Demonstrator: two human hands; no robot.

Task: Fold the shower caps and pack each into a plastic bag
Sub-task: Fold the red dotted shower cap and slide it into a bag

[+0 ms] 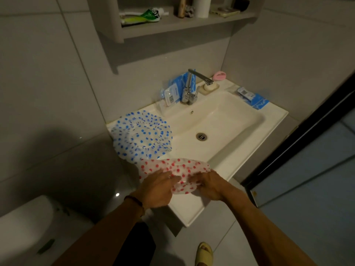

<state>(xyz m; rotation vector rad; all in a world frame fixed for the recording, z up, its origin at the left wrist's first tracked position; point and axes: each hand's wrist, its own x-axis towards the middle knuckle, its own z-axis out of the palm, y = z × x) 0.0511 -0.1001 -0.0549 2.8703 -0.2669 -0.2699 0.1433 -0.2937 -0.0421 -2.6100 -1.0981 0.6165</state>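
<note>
Head view only, so everything gets judged from above: the red-dotted shower cap [172, 172] is being worked on at the near corner of the sink [226, 166], draped over the rim and held by both hands. The left hand [156, 189] is laid on the cap's left part with fingers mostly straight, pressing or smoothing it; whether anything is actually pinched underneath can't be told. The right hand [208, 186] has its fingers curled into the cap's right edge, so that side looks gripped. The cap looks bunched and maybe half doubled over, so folding seems to be barely started, not finished. The blue-dotted shower cap [141, 136] is lying spread out and unfolded on the sink's left ledge, touching nothing but the ledge and just beside the red one, so it looks untouched. A plastic bag with a barcode label [170, 94] is propped behind the faucet [189, 89], and another blue packet [253, 98] lies on the right ledge, well apart from the hands. Nothing appears packed yet, so by the look of it both folds and both baggings are still left.
</note>
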